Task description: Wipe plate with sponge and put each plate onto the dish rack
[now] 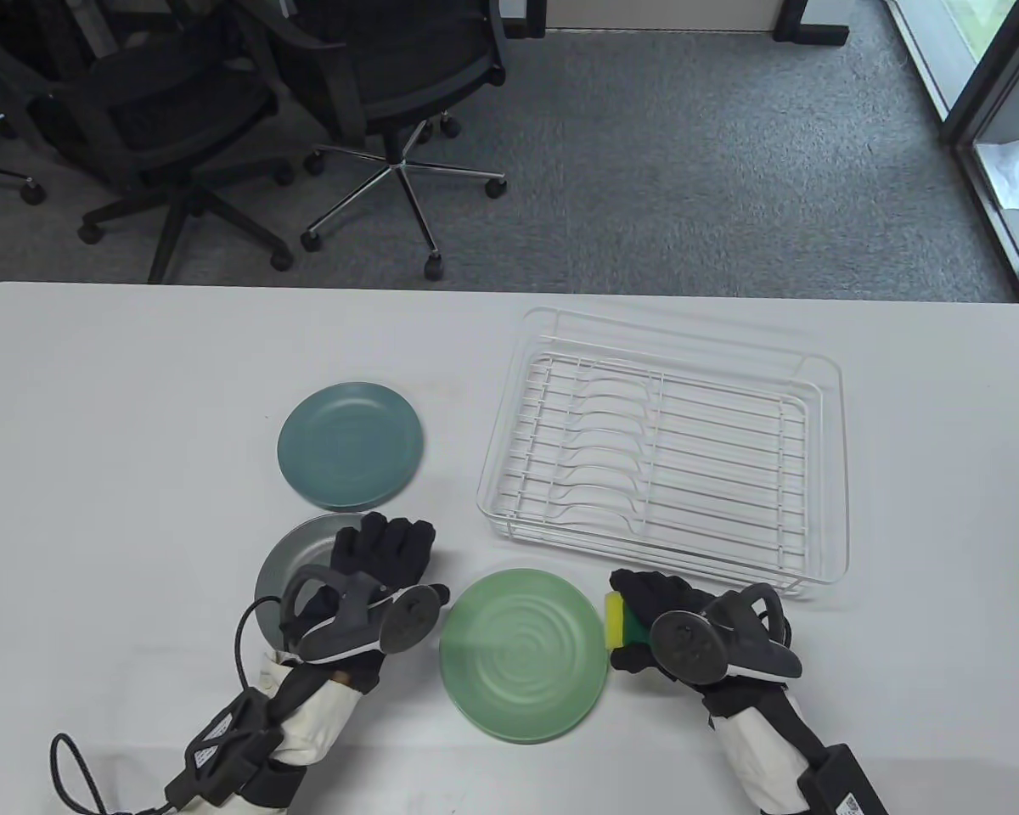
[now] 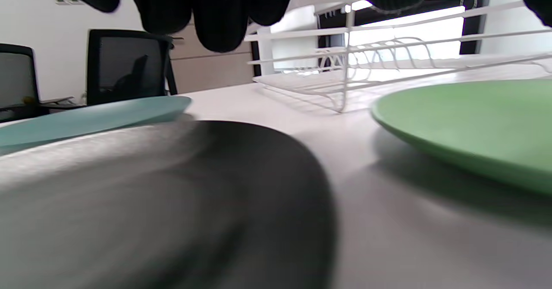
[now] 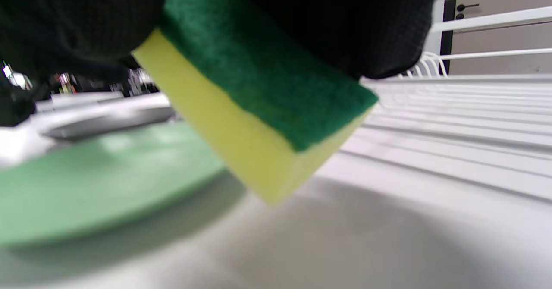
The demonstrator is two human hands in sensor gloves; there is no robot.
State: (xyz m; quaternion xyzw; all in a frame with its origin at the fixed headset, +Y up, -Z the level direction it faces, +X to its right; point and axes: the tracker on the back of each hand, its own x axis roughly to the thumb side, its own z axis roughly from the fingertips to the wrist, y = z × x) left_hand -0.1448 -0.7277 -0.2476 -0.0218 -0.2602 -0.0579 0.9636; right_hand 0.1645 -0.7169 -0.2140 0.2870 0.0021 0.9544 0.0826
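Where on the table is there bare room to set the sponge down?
Bare table lies left of the blue plate and along the far edge behind the rack. It is crowded between the grey plate, green plate and rack.

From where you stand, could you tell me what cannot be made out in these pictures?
- Grey plate: table view, near half hidden under the left hand; left wrist view, blurred.
- Sponge: table view, mostly covered by the right hand; right wrist view, its top is cut off by the fingers.
- Left fingertips' contact with the grey plate: not shown.
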